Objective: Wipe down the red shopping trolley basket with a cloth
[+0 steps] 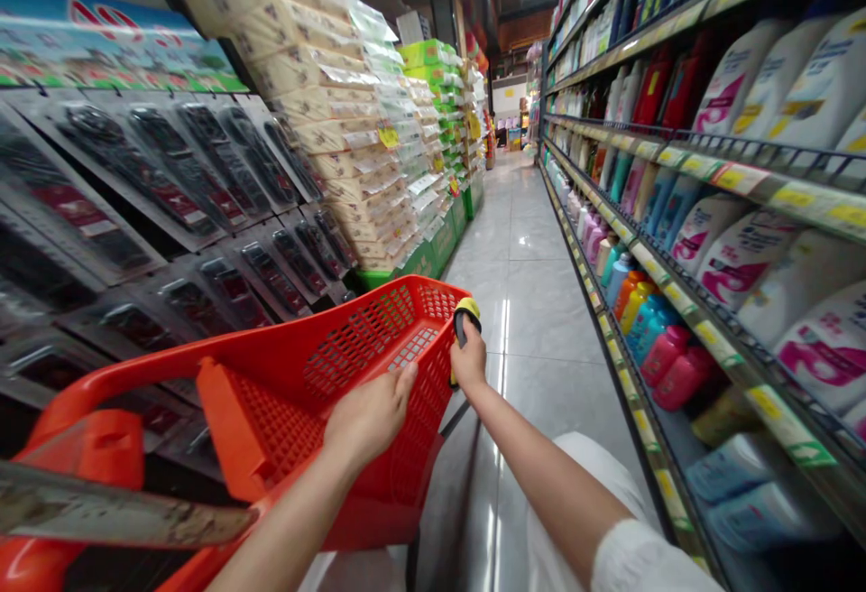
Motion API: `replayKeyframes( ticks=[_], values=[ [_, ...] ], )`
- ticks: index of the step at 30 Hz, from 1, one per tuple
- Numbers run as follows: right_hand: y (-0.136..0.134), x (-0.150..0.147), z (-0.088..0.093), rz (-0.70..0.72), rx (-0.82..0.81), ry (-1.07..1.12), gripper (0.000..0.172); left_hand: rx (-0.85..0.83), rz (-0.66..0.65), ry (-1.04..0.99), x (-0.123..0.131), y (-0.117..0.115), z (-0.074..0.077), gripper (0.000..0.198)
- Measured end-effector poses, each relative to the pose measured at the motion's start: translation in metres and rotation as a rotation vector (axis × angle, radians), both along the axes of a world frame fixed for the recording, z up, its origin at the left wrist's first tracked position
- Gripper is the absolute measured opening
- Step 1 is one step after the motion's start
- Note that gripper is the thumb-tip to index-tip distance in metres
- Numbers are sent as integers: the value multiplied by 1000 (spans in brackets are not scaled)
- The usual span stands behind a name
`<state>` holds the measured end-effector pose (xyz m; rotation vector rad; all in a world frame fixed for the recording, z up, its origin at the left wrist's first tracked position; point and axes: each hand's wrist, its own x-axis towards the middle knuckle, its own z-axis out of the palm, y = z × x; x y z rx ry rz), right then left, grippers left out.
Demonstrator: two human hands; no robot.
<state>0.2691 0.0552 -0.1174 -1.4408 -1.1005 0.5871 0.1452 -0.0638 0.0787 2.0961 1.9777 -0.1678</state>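
Red mesh basket (379, 326) in the aisle, just ahead. Left hand (369, 411) clamped over its near rim; right hand (468, 359) wrapped round the handle (465, 314). Probably light, stiff plastic; best held by rim or handle.

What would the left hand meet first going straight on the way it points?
Most likely the right hand, shut on a black-and-yellow handle at the corner of the red basket. The left hand lies on the rim, fingers aimed that way; depth is unclear.

view: head | worn on head | faces forward-down along shop aisle (534, 240) | close over red basket (284, 366) | tilted
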Motion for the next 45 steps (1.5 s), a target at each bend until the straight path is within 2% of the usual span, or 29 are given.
replayKeyframes(
  ticks=[4, 6, 9, 14, 16, 20, 24, 26, 29, 30, 34, 36, 38, 41, 43, 45],
  values=[
    [1, 11, -14, 21, -285, -4, 49, 5, -49, -3, -6, -3, 1, 69],
    [1, 12, -21, 33, -338, 25, 45, 27, -71, 7, -8, -5, 1, 67],
    [4, 12, -22, 42, -309, 45, 45, 67, -53, 50, -8, -8, 1, 67],
    [12, 26, -3, 41, -115, 20, 48, 56, -47, 22, -5, -10, 0, 66],
    [8, 27, 3, 31, -113, -7, 50, 51, -36, 17, -4, -9, 0, 67],
    [-29, -4, 3, 55, -135, -153, 57, 58, -8, 20, -7, -2, -2, 71],
    [-81, -49, -16, 268, 4, -426, 67, 71, -22, 4, -10, 9, -5, 72],
    [-90, -58, -24, 346, 81, -549, 63, 82, -13, -1, -12, 14, -6, 69],
    [-75, -44, -26, 353, 108, -605, 51, 84, -14, 13, -15, 17, -7, 65],
    [-64, -34, -25, 326, 48, -572, 49, 83, -21, 17, -16, 18, -7, 65],
    [-21, 3, -19, 164, -375, -340, 40, 76, -13, 25, -18, 17, -5, 69],
    [-7, 11, -16, 139, -455, -286, 41, 72, 3, 24, -18, 17, -4, 69],
    [-1, 11, -10, 125, -413, -261, 47, 67, 16, 17, -18, 17, -4, 70],
    [-7, 1, 4, 76, -212, -227, 57, 63, 34, 14, -19, 19, -5, 72],
    [-23, -10, 11, 86, -91, -240, 61, 56, 25, -10, -19, 21, -5, 73],
    [-49, -25, 10, 164, -35, -304, 66, 48, 14, -52, -20, 25, -7, 75]
  ],
)
